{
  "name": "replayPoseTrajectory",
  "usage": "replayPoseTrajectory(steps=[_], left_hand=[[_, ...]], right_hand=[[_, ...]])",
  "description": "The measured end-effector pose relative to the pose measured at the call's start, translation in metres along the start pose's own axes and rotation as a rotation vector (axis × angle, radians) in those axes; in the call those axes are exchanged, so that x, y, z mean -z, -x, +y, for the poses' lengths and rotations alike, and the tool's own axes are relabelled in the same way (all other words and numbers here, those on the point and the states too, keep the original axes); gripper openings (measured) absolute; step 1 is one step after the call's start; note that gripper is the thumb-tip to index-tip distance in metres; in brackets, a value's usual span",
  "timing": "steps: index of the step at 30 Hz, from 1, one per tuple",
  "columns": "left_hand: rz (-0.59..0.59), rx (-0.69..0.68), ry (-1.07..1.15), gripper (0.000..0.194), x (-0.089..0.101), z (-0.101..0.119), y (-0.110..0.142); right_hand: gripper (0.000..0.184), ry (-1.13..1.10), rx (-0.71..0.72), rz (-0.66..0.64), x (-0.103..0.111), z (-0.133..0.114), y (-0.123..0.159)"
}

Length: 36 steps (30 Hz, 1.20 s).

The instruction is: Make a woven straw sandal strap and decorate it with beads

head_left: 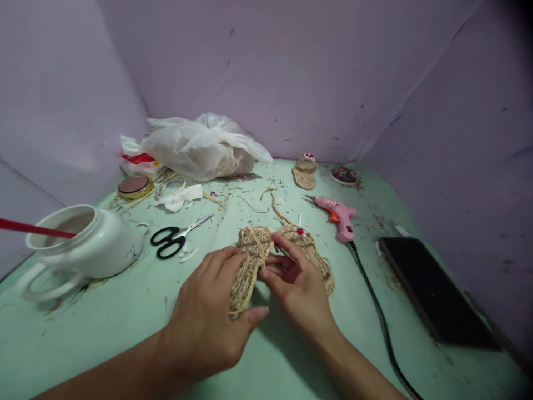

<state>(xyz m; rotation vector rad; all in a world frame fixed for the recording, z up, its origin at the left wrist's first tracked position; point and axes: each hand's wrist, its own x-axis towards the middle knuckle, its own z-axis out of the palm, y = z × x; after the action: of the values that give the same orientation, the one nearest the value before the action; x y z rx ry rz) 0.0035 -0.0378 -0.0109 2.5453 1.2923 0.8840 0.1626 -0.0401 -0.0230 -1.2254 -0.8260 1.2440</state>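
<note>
A small sandal-shaped piece [250,266] made of coiled tan twine is held between both hands near the middle of the table. My left hand [212,303] wraps its left side, the thumb apart below it. My right hand [297,278] pinches its right edge with thumb and forefinger. Just right of it lies a second twine sandal [318,255] with red and white beads at its top, partly hidden behind my right hand. A loose twine strand [278,208] stretches away behind the two pieces.
Black-handled scissors [172,239] and a white pot [95,244] lie to the left. A pink glue gun [338,215] with a black cord and a phone [433,289] are on the right. Further back are a plastic bag [204,147], a small finished sandal [305,173] and scraps.
</note>
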Motion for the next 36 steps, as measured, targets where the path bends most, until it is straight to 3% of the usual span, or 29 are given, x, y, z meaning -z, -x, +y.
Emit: replayPoseTrajectory(steps=[2,5,7,9,11,13,16,27,36], left_hand=[[-0.016,-0.067,-0.167,0.046,-0.003,0.005,0.003],[0.056,-0.152,-0.319,0.036,-0.006,0.005,0.005],[0.105,-0.184,-0.374,0.037,-0.006,0.004,0.004],[0.132,-0.184,-0.405,0.036,-0.006,0.002,0.004],[0.148,-0.180,-0.411,0.035,-0.006,0.002,0.004],[0.144,-0.191,-0.395,0.035,-0.006,0.003,0.005],[0.131,-0.227,-0.357,0.036,-0.007,0.003,0.007],[0.102,-0.307,-0.299,0.037,-0.005,0.002,0.007],[0.181,-0.273,-0.281,0.034,-0.008,0.003,0.008]], right_hand=[[0.057,0.075,0.103,-0.021,-0.005,0.001,0.007],[0.051,0.218,0.230,-0.037,-0.011,0.003,0.016],[0.047,0.335,0.324,0.034,-0.012,0.004,0.020],[0.029,0.474,0.409,0.113,-0.013,0.004,0.021],[0.015,0.553,0.388,0.090,-0.013,0.004,0.021],[0.010,0.541,0.313,-0.024,-0.013,0.005,0.021],[0.012,0.495,0.317,-0.118,-0.014,0.007,0.021],[0.019,0.712,0.602,0.066,-0.010,0.010,0.021],[0.024,0.424,0.313,0.087,-0.017,0.020,0.023]])
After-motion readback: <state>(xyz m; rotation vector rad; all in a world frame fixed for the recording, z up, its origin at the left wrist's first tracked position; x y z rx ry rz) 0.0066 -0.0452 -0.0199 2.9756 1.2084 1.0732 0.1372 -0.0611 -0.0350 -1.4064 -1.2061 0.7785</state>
